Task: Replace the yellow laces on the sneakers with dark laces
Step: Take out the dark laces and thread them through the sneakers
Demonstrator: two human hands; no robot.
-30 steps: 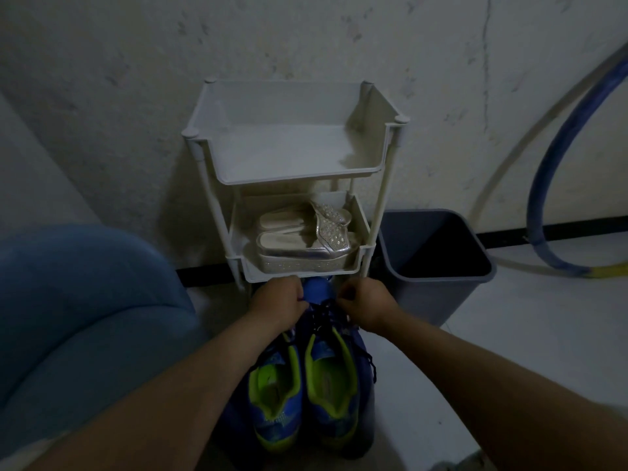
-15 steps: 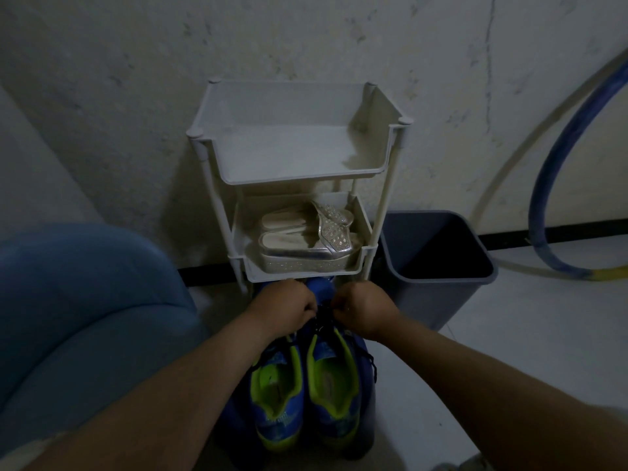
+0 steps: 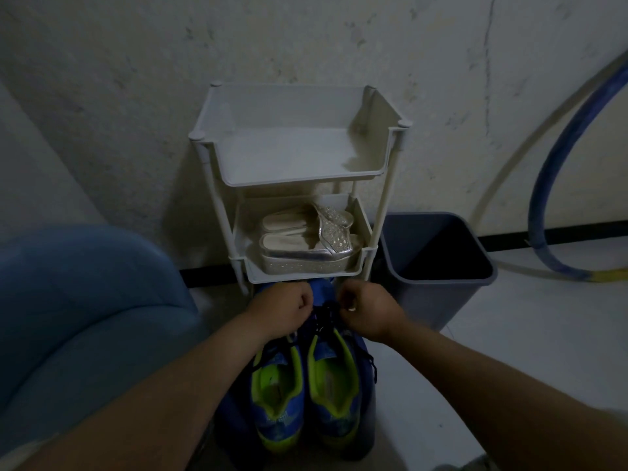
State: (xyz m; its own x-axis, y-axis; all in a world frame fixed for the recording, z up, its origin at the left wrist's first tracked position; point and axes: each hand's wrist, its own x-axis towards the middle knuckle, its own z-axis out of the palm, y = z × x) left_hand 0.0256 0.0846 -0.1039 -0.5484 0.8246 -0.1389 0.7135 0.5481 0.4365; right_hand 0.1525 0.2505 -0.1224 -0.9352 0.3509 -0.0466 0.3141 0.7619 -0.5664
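Observation:
Two blue sneakers with lime-green linings stand side by side on the floor, toes toward the rack: the left sneaker [image 3: 277, 399] and the right sneaker [image 3: 334, 392]. A dark lace [image 3: 323, 317] runs up the front of the right sneaker, and a loose end hangs down its right side. My left hand [image 3: 283, 305] and my right hand [image 3: 365, 309] are both fisted over the toe end, each pinching the dark lace. The front of both shoes is hidden under my hands.
A white three-tier rack [image 3: 295, 180] stands against the wall, with silver sandals [image 3: 306, 244] on its middle shelf. To its right is a grey bin [image 3: 438, 266]. A blue cushioned seat [image 3: 78, 317] fills the left. A blue hoop [image 3: 557, 185] leans at the far right.
Both hands have drawn a little toward me and slightly apart along the right sneaker's lacing. The sneakers have not moved.

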